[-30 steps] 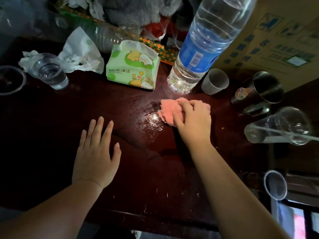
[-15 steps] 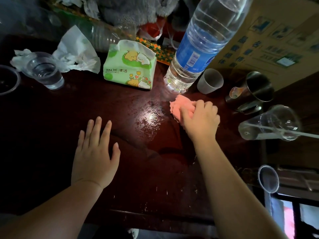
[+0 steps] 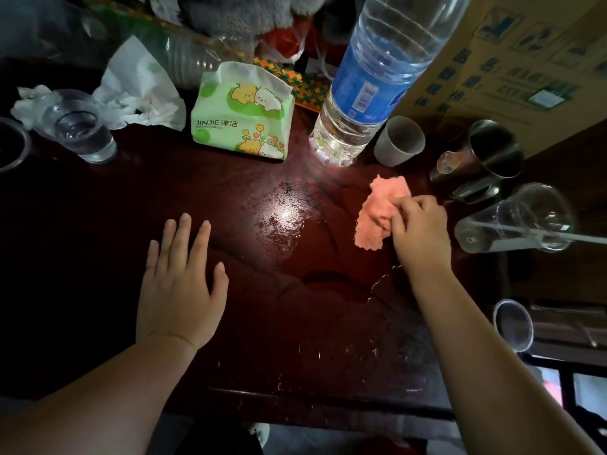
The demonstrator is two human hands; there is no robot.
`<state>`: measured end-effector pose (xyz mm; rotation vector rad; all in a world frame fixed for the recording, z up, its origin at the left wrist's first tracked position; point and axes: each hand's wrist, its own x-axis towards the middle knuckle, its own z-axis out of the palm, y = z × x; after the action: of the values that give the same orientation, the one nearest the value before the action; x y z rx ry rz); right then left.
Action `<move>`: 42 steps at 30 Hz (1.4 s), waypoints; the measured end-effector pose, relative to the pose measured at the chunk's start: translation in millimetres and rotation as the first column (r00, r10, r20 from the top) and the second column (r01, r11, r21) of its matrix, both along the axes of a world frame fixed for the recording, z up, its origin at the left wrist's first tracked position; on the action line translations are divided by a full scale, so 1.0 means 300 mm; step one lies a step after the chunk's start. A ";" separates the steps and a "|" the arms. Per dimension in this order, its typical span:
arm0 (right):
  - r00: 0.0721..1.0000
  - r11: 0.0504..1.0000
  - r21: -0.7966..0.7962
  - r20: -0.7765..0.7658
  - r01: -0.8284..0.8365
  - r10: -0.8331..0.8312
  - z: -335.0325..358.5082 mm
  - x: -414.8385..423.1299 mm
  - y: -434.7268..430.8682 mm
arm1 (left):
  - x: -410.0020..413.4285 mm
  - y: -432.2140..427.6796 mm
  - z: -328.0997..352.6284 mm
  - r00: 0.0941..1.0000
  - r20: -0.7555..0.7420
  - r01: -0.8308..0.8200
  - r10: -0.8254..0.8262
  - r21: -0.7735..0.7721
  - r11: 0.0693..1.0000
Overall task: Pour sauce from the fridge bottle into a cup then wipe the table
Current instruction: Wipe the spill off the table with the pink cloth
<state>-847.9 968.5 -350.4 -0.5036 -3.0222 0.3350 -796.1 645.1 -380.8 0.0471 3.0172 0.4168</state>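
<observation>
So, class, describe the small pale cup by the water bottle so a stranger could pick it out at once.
Find the big blue-labelled water bottle at the back of the dark table. Just right of its base stands the small cup. It alone is pale and opaque; the mug beyond is shiny metal.

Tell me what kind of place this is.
Most likely a lived-in room at home: a dark wooden table crowded with a tissue pack, a large water bottle and a small cup, with a cardboard box beside it. The right hand grips a pink cloth on the table.
</observation>
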 end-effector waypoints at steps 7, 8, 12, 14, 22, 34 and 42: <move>0.998 0.991 0.124 -0.055 0.050 -0.043 -0.013 0.061 0.020 | 0.001 0.001 0.003 1.000 -0.014 -0.003 0.003 0.016 1.000; 0.996 0.997 0.069 -0.091 -0.015 0.021 -0.023 0.068 0.025 | 0.001 0.001 0.003 1.000 -0.014 -0.002 0.002 0.021 1.000; 0.972 0.934 -0.280 -0.138 -0.223 0.190 -0.050 0.063 0.017 | 0.001 0.001 0.007 1.000 -0.008 -0.001 0.001 0.037 0.999; 0.970 0.926 -0.306 -0.171 -0.221 0.174 -0.058 0.059 0.008 | 0.001 0.002 0.009 1.000 -0.005 -0.002 0.002 0.045 0.999; 0.976 0.935 -0.333 -0.214 -0.122 0.051 -0.084 0.107 -0.067 | 0.001 0.003 0.011 1.000 -0.005 -0.002 0.002 0.043 0.999; 0.935 0.935 -0.126 -0.093 0.330 -0.343 -0.101 0.067 -0.283 | 0.001 0.001 0.007 1.000 -0.020 -0.006 0.007 0.051 0.999; 0.988 0.985 -0.158 -0.143 -0.074 0.051 -0.072 0.035 -0.261 | 0.001 0.002 0.008 1.000 -0.012 -0.010 0.010 0.061 0.998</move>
<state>-837.5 890.2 -372.1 -0.3774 -2.8949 0.5994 -795.9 645.8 -378.5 0.0393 3.0172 0.5117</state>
